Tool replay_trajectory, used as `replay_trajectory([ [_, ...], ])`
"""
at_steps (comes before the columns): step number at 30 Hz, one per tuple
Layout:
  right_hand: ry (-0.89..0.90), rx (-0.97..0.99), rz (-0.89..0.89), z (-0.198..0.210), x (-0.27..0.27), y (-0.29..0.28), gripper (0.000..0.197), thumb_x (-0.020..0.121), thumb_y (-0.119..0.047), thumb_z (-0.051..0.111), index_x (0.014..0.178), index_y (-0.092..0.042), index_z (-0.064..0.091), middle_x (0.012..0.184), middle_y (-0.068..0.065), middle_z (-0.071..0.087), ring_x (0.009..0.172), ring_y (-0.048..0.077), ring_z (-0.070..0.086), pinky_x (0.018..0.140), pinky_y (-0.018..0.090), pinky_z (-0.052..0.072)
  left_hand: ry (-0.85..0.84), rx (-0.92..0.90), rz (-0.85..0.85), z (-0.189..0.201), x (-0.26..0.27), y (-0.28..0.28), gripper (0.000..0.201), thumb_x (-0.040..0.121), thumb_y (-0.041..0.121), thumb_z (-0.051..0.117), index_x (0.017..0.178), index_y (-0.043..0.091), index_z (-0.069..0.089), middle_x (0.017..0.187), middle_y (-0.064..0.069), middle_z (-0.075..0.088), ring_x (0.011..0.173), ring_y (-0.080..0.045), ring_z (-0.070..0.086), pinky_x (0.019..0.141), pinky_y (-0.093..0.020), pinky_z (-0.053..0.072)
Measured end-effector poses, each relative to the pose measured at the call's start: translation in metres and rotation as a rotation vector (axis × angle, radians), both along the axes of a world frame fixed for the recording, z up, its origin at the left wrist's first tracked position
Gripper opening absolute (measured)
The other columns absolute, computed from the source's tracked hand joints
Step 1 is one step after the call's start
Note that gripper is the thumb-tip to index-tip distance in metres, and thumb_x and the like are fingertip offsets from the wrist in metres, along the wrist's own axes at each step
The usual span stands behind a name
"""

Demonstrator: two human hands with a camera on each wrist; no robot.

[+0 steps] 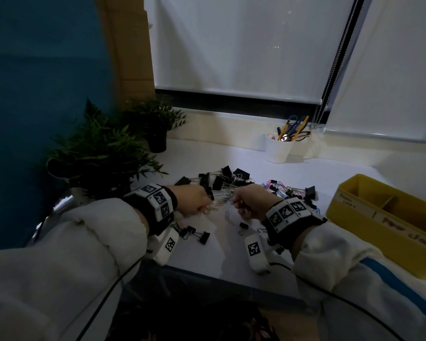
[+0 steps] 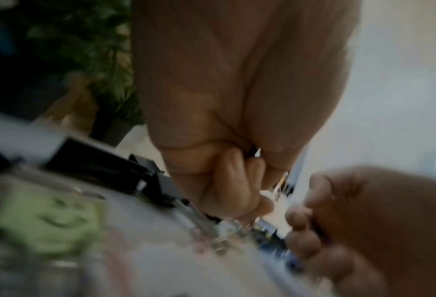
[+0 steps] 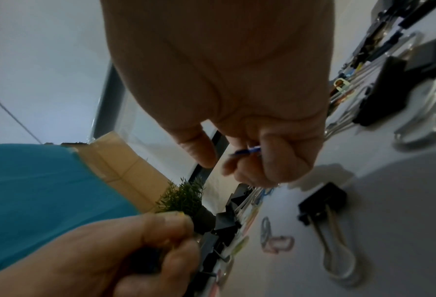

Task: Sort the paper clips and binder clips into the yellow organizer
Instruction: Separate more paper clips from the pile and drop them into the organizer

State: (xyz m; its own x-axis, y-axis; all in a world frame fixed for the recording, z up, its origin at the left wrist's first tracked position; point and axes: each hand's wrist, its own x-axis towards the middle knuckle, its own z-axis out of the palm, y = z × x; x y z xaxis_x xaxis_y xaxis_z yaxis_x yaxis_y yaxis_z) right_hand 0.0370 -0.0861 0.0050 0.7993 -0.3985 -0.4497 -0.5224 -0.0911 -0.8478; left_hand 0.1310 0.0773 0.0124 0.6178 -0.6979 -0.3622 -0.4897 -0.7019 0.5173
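Black binder clips (image 1: pixel 219 179) and coloured paper clips (image 1: pixel 273 187) lie heaped on the white table (image 1: pixel 207 257). The yellow organizer (image 1: pixel 354 217), with labelled compartments, stands at the right. Both hands hover as fists over the near edge of the heap. My right hand (image 1: pixel 236 201) (image 3: pixel 237 160) pinches a blue paper clip (image 3: pixel 247 150) in curled fingers. My left hand (image 1: pixel 207 203) (image 2: pixel 247 180) is curled round a small dark item (image 3: pixel 145 259), apparently a binder clip, mostly hidden. A lone binder clip (image 3: pixel 323 201) and a pink paper clip (image 3: pixel 280 243) lie below the hands.
Two potted plants (image 1: pixel 101 148) (image 1: pixel 155 124) stand at the left. A white cup (image 1: pixel 279 148) with scissors and pens sits at the back by the window blind. More binder clips (image 1: pixel 197 235) lie near my left wrist. The table's front edge (image 1: pixel 219 274) is close.
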Motion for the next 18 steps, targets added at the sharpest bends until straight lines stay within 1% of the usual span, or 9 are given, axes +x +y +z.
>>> replay_trajectory([
  [2, -0.022, 0.004, 0.006, 0.004, -0.003, 0.002, 0.022, 0.079, -0.016, 0.051, 0.061, -0.017, 0.038, 0.058, 0.002, 0.036, 0.045, 0.015, 0.027, 0.046, 0.019, 0.019, 0.247, -0.236, 0.123, 0.004, -0.003, -0.003, 0.023, 0.100, 0.016, 0.047, 0.081, 0.008, 0.056, 0.068, -0.005, 0.056, 0.049, -0.012, 0.046, 0.046, -0.024, 0.039],
  [3, -0.012, -0.087, 0.044, 0.004, -0.003, 0.000, 0.024, 0.078, -0.020, 0.058, 0.061, -0.017, 0.041, 0.057, 0.001, 0.037, 0.042, 0.014, 0.028, 0.044, 0.017, 0.021, 0.317, -0.328, 0.133, 0.008, -0.004, -0.004, 0.025, 0.100, 0.013, 0.047, 0.079, 0.005, 0.056, 0.061, -0.005, 0.052, 0.043, -0.011, 0.041, 0.041, -0.021, 0.035],
  [5, 0.055, -0.480, 0.194, 0.001, -0.001, -0.005, 0.030, 0.074, -0.028, 0.077, 0.064, -0.012, 0.055, 0.057, 0.001, 0.050, 0.041, 0.012, 0.040, 0.040, 0.015, 0.030, 0.322, -0.421, 0.110, 0.014, -0.004, -0.006, 0.026, 0.101, 0.011, 0.049, 0.077, 0.004, 0.056, 0.054, -0.002, 0.048, 0.038, -0.008, 0.037, 0.037, -0.018, 0.031],
  [8, 0.224, -0.916, 0.449, -0.004, 0.002, -0.004, 0.043, 0.059, -0.046, 0.088, 0.060, -0.012, 0.061, 0.061, 0.000, 0.057, 0.053, 0.013, 0.051, 0.053, 0.022, 0.045, 0.293, -0.498, 0.142, 0.015, -0.003, -0.010, 0.009, 0.100, 0.006, 0.048, 0.096, 0.010, 0.054, 0.075, -0.008, 0.062, 0.047, -0.007, 0.043, 0.040, -0.018, 0.034],
  [10, 0.233, -0.945, 0.478, -0.004, 0.001, 0.000, 0.039, 0.062, -0.044, 0.087, 0.071, -0.011, 0.069, 0.066, 0.000, 0.059, 0.064, 0.017, 0.056, 0.063, 0.026, 0.048, 0.277, -0.491, 0.177, 0.013, -0.003, -0.011, 0.018, 0.100, 0.002, 0.044, 0.109, 0.012, 0.054, 0.090, -0.011, 0.067, 0.055, -0.009, 0.048, 0.042, -0.018, 0.037],
  [12, 0.231, -0.867, 0.501, -0.001, -0.002, 0.003, 0.036, 0.072, -0.032, 0.082, 0.098, -0.010, 0.072, 0.082, 0.003, 0.061, 0.072, 0.019, 0.056, 0.068, 0.026, 0.047, 0.228, -0.415, 0.226, 0.013, -0.006, -0.010, 0.024, 0.098, -0.002, 0.040, 0.106, 0.009, 0.060, 0.088, -0.010, 0.064, 0.054, -0.010, 0.046, 0.042, -0.019, 0.035],
  [13, 0.232, -0.836, 0.519, 0.000, -0.003, 0.005, 0.033, 0.076, -0.028, 0.079, 0.103, -0.010, 0.071, 0.082, 0.004, 0.061, 0.069, 0.019, 0.056, 0.064, 0.025, 0.047, 0.178, -0.345, 0.226, 0.013, -0.006, -0.010, 0.025, 0.096, -0.002, 0.040, 0.102, 0.006, 0.063, 0.084, -0.009, 0.061, 0.054, -0.012, 0.045, 0.043, -0.021, 0.035],
  [16, 0.251, -0.825, 0.557, 0.001, -0.002, 0.008, 0.016, 0.075, -0.023, 0.079, 0.075, -0.009, 0.069, 0.049, -0.001, 0.060, 0.040, 0.010, 0.054, 0.049, 0.020, 0.044, -0.068, -0.047, 0.147, 0.013, -0.009, -0.007, 0.018, 0.097, 0.009, 0.048, 0.105, 0.005, 0.063, 0.094, -0.011, 0.062, 0.078, -0.025, 0.060, 0.063, -0.029, 0.046],
  [18, 0.248, -0.820, 0.563, 0.003, -0.003, 0.006, 0.025, 0.075, -0.023, 0.078, 0.060, -0.009, 0.065, 0.037, -0.005, 0.054, 0.029, 0.007, 0.050, 0.043, 0.018, 0.041, -0.200, 0.026, 0.088, 0.013, -0.010, -0.006, 0.016, 0.091, 0.024, 0.057, 0.080, 0.014, 0.060, 0.084, -0.009, 0.065, 0.077, -0.024, 0.059, 0.063, -0.028, 0.044],
])
